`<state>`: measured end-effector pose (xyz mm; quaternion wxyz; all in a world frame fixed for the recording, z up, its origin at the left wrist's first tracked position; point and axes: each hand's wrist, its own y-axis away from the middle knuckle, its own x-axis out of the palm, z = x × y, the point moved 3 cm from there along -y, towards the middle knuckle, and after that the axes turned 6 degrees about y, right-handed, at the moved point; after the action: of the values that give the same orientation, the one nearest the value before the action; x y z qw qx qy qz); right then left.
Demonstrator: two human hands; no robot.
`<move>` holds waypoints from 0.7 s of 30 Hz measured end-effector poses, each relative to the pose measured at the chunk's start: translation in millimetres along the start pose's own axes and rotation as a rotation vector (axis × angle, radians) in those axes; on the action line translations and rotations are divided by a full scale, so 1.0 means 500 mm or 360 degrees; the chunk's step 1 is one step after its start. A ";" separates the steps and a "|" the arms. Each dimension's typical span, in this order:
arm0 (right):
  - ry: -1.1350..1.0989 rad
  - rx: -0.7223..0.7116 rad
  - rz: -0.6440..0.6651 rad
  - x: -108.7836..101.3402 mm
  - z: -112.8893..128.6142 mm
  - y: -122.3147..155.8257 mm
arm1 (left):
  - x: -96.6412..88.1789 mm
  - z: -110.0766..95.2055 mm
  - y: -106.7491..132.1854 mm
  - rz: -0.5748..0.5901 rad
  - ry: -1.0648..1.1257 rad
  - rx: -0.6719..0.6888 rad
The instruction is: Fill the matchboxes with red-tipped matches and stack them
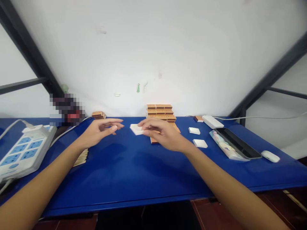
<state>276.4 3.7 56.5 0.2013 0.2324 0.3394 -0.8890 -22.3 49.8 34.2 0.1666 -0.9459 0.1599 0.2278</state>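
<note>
Between the thumb and fingers of my right hand (163, 132) is a small white matchbox tray (135, 128), held above the blue table. My left hand (102, 129) hovers to the left of it, fingers spread and nothing in them. Behind my right hand rises a stepped stack of brown matchboxes (160, 111), its lower part partly hidden by the hand. Two more white trays (194, 130) lie on the table to the right of the stack. A bundle of matchsticks (82, 157) lies under my left forearm, which covers part of it.
At the left stands a white power strip (26, 151) with a plugged-in adapter. A few matchboxes (98, 114) sit near the wall. On the right are a single matchbox (198, 118), a white box (213, 122), a black tray (237, 143), a plastic packet (226, 148) and a white case (270, 156).
</note>
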 end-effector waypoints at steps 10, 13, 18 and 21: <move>0.0173 -0.0185 0.0313 0.122 -0.018 -0.193 | -0.117 -0.004 -0.016 0.0015 0.0050 -0.0113; 0.0141 -0.0148 0.0377 0.156 -0.032 -0.233 | -0.144 0.013 -0.020 0.0043 0.0035 -0.0140; 0.0060 0.0256 0.0136 0.229 -0.103 -0.278 | -0.197 0.064 -0.007 -0.0520 -0.0003 -0.0104; 0.0411 0.0394 0.0307 0.285 -0.133 -0.288 | -0.215 0.082 0.001 -0.0934 -0.0096 -0.0067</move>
<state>104.8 120.7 7.4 0.2102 0.3988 0.2266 -0.8634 -128.9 89.4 51.7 0.2105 -0.9478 -0.1301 0.2011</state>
